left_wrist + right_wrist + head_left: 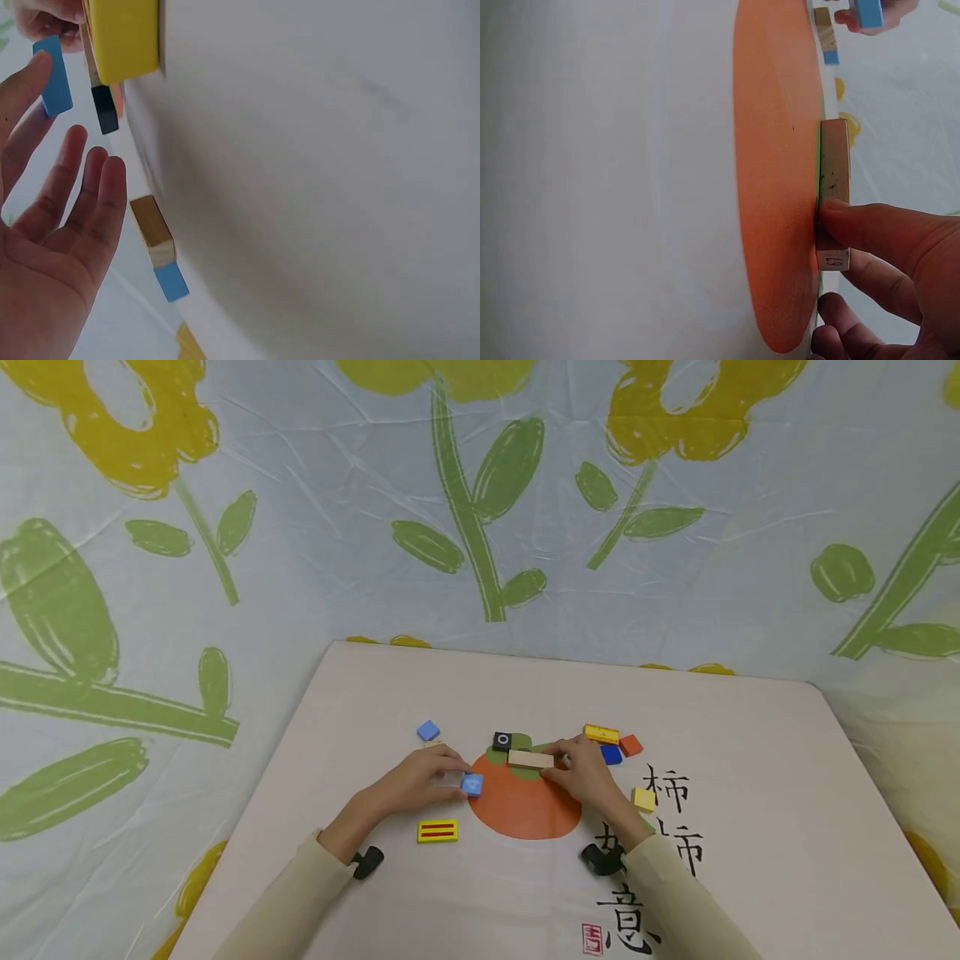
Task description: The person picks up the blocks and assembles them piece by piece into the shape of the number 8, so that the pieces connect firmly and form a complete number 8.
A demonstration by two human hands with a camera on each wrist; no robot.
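Observation:
Between thumb and finger my left hand (416, 781) pinches a small light-blue block (472, 785), held above the table at the left edge of the printed orange fruit. In the left wrist view this blue block (52, 76) is tilted, and the other fingers extend away from it. My right hand (588, 772) pinches the right end of a long plain wooden block (529, 760), which lies on the print's green part. A marking stands on the end of that wooden block (835, 180) in the right wrist view. A black block (502, 741) with a white ring sits just beyond it.
A yellow block with red stripes (437, 832) lies near my left wrist. Behind the left hand are a blue block (428, 730) and a partly hidden wooden one. Beyond the right hand sit yellow (602, 733), dark-blue (611, 754) and red-orange blocks (631, 745); a pale-yellow block (643, 799) is beside it.

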